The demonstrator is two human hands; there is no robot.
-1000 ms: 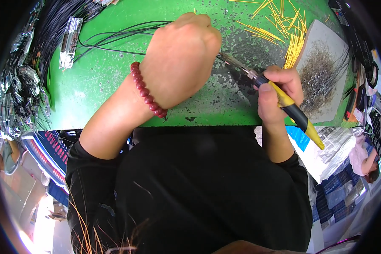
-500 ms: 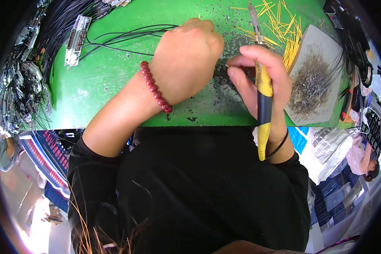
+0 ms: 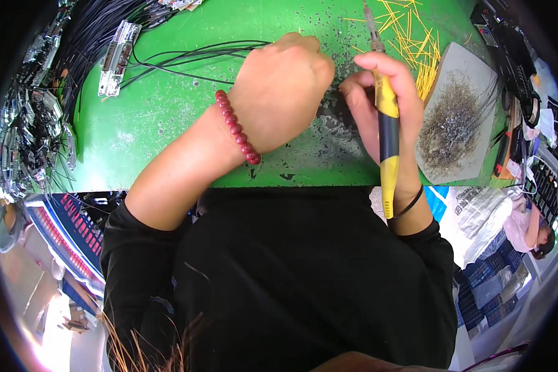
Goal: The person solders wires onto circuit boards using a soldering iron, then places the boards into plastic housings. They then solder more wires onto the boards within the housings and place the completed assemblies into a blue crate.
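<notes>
My left hand (image 3: 285, 93) is a closed fist, back upward, over the middle of the green bench. Thin black cables (image 3: 198, 53) run into it from the left; its fingertips are hidden beneath. A slim silvery metal strip (image 3: 116, 62) lies by the cables' far end. In my right hand (image 3: 406, 99) is a yellow and black soldering iron (image 3: 389, 139), gripped like a pen, its tip pointing away from me. The thumb and forefinger are just right of my left fist, apart from it.
Loose yellow wires (image 3: 425, 62) lie at the back right. Beside them is a grey board (image 3: 437, 167) with dark residue. Bundled black cables (image 3: 99, 37) and many metal strips (image 3: 31, 136) crowd the left edge. A dark device (image 3: 505, 53) stands far right; a person (image 3: 527, 226) appears beyond.
My left hand has shifted slightly right and nearer to me, and the metal strip a little right. The soldering iron has moved slightly up, and my right thumb and forefinger have shifted.
</notes>
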